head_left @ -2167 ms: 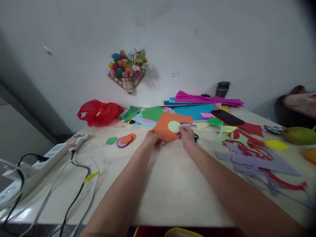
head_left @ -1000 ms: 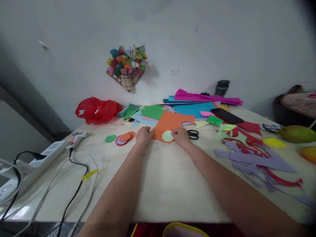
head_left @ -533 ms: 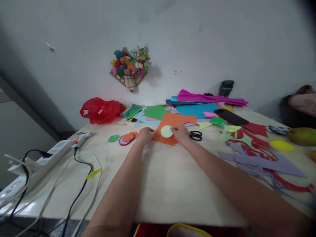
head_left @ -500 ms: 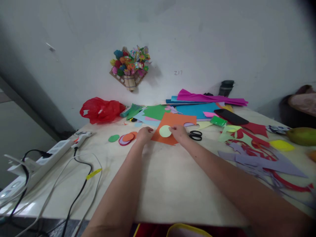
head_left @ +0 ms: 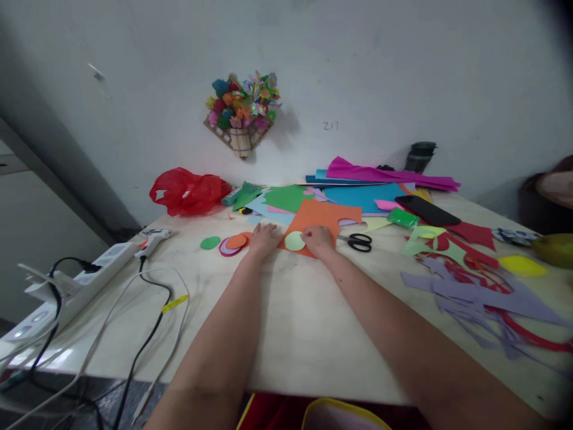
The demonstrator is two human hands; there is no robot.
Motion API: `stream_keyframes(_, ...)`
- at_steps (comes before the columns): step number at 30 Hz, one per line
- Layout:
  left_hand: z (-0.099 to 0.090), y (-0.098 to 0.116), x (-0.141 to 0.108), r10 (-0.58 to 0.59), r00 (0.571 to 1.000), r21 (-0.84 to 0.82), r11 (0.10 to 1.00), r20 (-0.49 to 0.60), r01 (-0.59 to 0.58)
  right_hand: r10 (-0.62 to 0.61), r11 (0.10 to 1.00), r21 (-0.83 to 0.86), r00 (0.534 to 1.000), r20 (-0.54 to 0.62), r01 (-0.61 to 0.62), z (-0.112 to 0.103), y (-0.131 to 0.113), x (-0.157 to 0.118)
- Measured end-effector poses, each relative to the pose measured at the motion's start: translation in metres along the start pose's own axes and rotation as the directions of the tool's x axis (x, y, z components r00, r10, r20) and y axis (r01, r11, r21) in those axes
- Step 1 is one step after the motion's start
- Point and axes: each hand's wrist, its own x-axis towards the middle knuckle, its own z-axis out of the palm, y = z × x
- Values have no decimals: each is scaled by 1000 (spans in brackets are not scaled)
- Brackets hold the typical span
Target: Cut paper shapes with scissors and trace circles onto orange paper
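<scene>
Wall writing: Z17 or 217, handwritten, first character unclear. Yellow tag (head_left: 175, 304) on the white cable (head_left: 110, 304), any print too small to read. No brand legible.

Pale green circle (head_left: 295, 240), smooth, matte and flat, lies over the near-left part of the orange sheet (head_left: 308, 218); the sheet has a curved bite cut from its right side. Right hand (head_left: 317, 240) nearly closed, fingers curled, thumb and fingertips pinching the circle's right edge. Left hand (head_left: 265, 240) palm down, loosely open, fingers a bit spread and bent, at the sheet's left edge; grips nothing I can see.

Black-handled scissors (head_left: 359, 242) just right of the right hand, blades partly hidden. Left of the left hand: overlapping orange, lilac and red discs (head_left: 236, 242), with a green disc (head_left: 210, 243) apart from them. Behind: green sheet (head_left: 286, 197), blue sheet (head_left: 358, 196), wrinkled magenta roll (head_left: 389, 174), crinkly red plastic bag (head_left: 190, 192). To the right: black phone-like slab (head_left: 427, 210), shiny green packet (head_left: 403, 217), tangled lilac strips (head_left: 470, 292) and red cut-outs, yellow piece (head_left: 522, 266). Far left: white power strip (head_left: 85, 286), cables crossing the pale, glossy desk (head_left: 308, 334). Woven wall piece with colourful flowers (head_left: 244, 107) above; dark lidded cup (head_left: 419, 157) by the wall.
</scene>
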Motion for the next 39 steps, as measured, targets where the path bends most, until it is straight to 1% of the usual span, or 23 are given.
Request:
stream_keyframes(7, 0, 0, 1, 23, 999, 27, 999, 22, -24, -11, 997, -70, 1000, 6, 12, 3, 0, 1)
stream_keyframes(10, 1, 0, 2, 5, 1000, 25, 1000, 22, -6, -11, 995, -94, 1000, 9, 12, 3, 0, 2)
stream_keyframes(13, 1, -1, 2, -14, 1000, 12, 1000, 6, 14, 2, 995, -100, 1000, 23, 0, 2, -1, 1)
stream_keyframes(18, 3, -2, 4, -15, 1000, 26, 1000, 0, 15, 27, 995, -97, 999, 20, -25, 1, -4, 0)
stream_keyframes(25, 4, -3, 4, -22, 1000, 1, 1000, 20, 22, 15, 994, -110, 999, 31, -11, 1, -5, -2)
stream_keyframes(29, 5, -3, 4, -4, 1000, 44, 999, 22, 3, 15, 994, -111, 999, 32, -11, 2, -6, -2)
stream_keyframes(34, 4, -2, 4, 2, 999, 66, 998, 33, -4, 15, 998, -69, 999, 28, -13, 4, -2, 0)
stream_keyframes(39, 0, 0, 1, -7, 998, 62, 998, 58, 3, -19, 1000, 2, 996, 88, 19, 1, 4, 2)
